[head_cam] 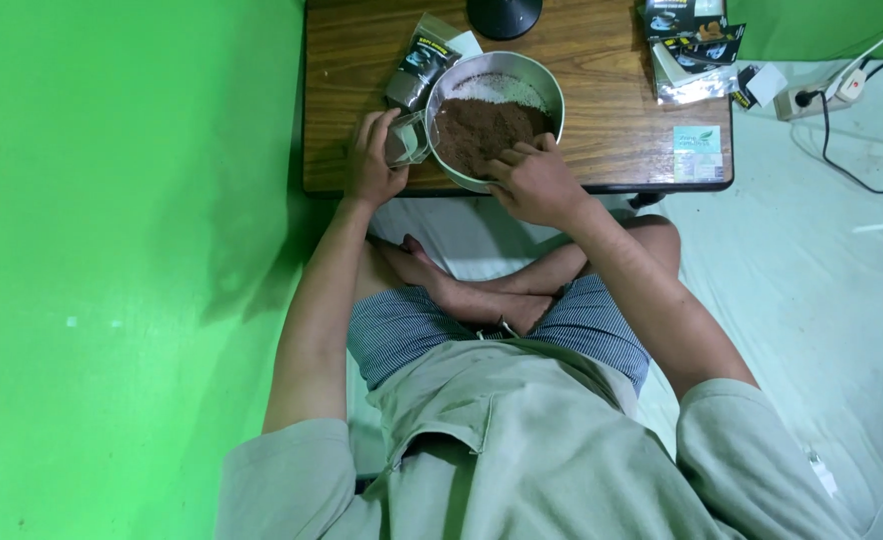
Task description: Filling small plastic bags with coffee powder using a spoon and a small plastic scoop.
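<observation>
A round metal bowl [552, 85] of dark brown powder [482, 130] sits at the near edge of a low wooden table [602, 110]. My right hand [537, 180] rests over the bowl's near rim, fingers curled down into the powder; whether it holds a scoop is hidden. My left hand [372, 160] grips a small clear pouch [407, 140] held open just left of the bowl, touching its side.
A dark sachet [420, 65] lies behind the pouch. More sachets and torn foil wrappers [692, 50] lie at the table's back right, a pale card [697, 152] near its right corner. A black lamp base [504, 15] stands at the back. A power strip [822, 95] lies on the floor.
</observation>
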